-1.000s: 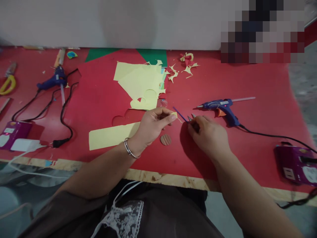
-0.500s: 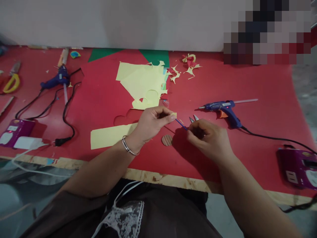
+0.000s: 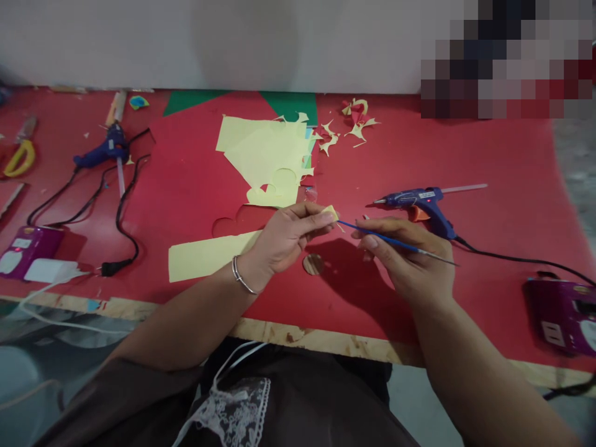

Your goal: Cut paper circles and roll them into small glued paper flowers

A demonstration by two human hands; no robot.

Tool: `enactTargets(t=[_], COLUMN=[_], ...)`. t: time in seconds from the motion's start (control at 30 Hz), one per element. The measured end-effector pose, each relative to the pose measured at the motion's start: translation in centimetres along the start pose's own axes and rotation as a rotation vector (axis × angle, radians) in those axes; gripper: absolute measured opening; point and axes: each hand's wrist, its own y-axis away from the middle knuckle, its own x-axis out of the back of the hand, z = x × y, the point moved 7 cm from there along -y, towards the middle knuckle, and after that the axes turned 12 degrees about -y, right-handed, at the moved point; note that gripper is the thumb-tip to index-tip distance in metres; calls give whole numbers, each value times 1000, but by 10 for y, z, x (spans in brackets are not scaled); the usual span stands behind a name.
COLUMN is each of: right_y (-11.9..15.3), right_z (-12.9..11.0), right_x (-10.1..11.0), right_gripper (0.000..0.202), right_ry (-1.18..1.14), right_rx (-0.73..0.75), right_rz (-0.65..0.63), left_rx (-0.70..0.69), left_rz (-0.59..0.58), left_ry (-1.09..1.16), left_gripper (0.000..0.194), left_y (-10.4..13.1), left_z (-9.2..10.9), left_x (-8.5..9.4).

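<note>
My left hand [image 3: 295,233] pinches a small piece of yellow paper [image 3: 330,212] between thumb and fingertips. The end of a thin blue paintbrush [image 3: 393,239] meets this paper; whether the paper is wound around it I cannot tell. Across my right hand [image 3: 414,261] the brush slopes down to its thin tip, with my thumb and fingers loosely closed about the handle. A small pointed tip, partly hidden, shows behind the right fingers. Below and between the hands, a round brown ridged disc [image 3: 313,264] lies on the red table.
A blue glue gun [image 3: 414,202] lies right of my hands, its cord running toward a purple box [image 3: 563,313]. Cut yellow sheets [image 3: 261,155] and a yellow strip [image 3: 205,256] lie nearby. At left are another glue gun [image 3: 105,152], yellow-handled scissors [image 3: 21,158] and a purple box [image 3: 35,245].
The right hand has turned and shifted slightly right, so more of the paintbrush shows across it. The yellow paper in my left hand has tilted a little.
</note>
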Motion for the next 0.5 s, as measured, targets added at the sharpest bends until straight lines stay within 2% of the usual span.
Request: enactTargets(t=[0.1, 0.23, 0.5], right_y=[2, 5, 6], right_z=[-8, -8, -9], right_x=[2, 14, 17], right_gripper=[12, 15, 12], right_ry=[-43, -150, -187], right_rx=[75, 131, 179], right_rz=[106, 272, 309], left_rx=[30, 28, 16], left_rz=[-74, -78, -110], left_ry=[-44, -100, -94], left_gripper=[22, 23, 25], left_y=[3, 3, 3], left_z=[-3, -2, -2], left_x=[-7, -5, -6])
